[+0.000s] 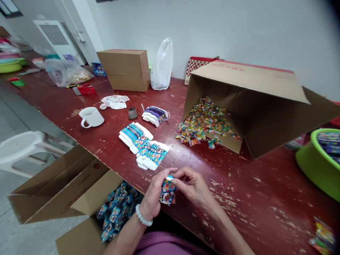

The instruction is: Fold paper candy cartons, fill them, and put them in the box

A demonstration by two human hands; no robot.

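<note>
A small blue printed candy box (pixel 167 192) stands upright between my hands at the table's front edge. My left hand (pixel 154 193), with a pale bead bracelet at the wrist, is wrapped round its side. At the white top flap, my right hand (pixel 192 186) pinches with thumb and fingers. Just beyond lie stacks of flat blue cartons (pixel 152 154), with a bundle of purple cartons (pixel 155 115) behind them. Small candy packets (pixel 204 122) spill from a large cardboard box (pixel 252 79) lying on its side. Below the edge on the left, an open carton (pixel 90 233) holds many blue boxes (pixel 117 212).
A white mug (pixel 91 117), a crumpled cloth (pixel 115 102) and a small dark object (pixel 132 113) sit left of the cartons. A closed cardboard box (pixel 127 72) and white plastic bag (pixel 162 65) stand behind. At right is a green basin (pixel 316 163); a white stool (pixel 26 147) is left.
</note>
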